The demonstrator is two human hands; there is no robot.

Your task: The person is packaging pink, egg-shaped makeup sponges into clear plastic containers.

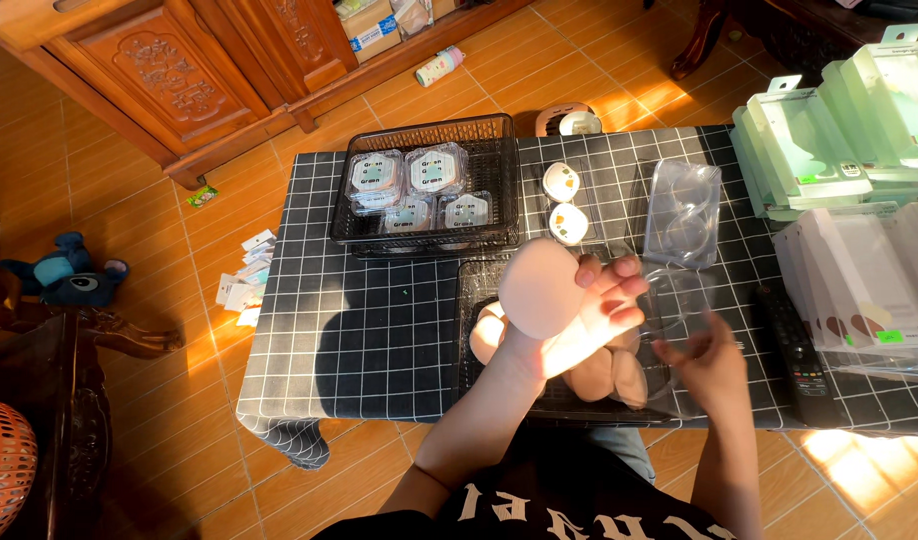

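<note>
Round peach-pink soft sponge puff (pixel 539 288), frame centre, pinched by left hand (pixel 589 315), fingers pressed on its edge. Right hand (pixel 709 360), fingers curled round clear plastic clamshell case (pixel 679 300). Best approach IMO: square puff w/ open case, seat flat.

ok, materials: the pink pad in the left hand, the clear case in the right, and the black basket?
Pink pad: looks like soft matte foam or sponge, no shine in sunlight. Clear case: thin glossy transparent plastic, the tablecloth grid shows through. Black basket: thin dark grid of wire or moulded plastic; can't tell which.

matt foam sponge (pixel 539 288), glossy clear plastic case (pixel 679 298)
</note>
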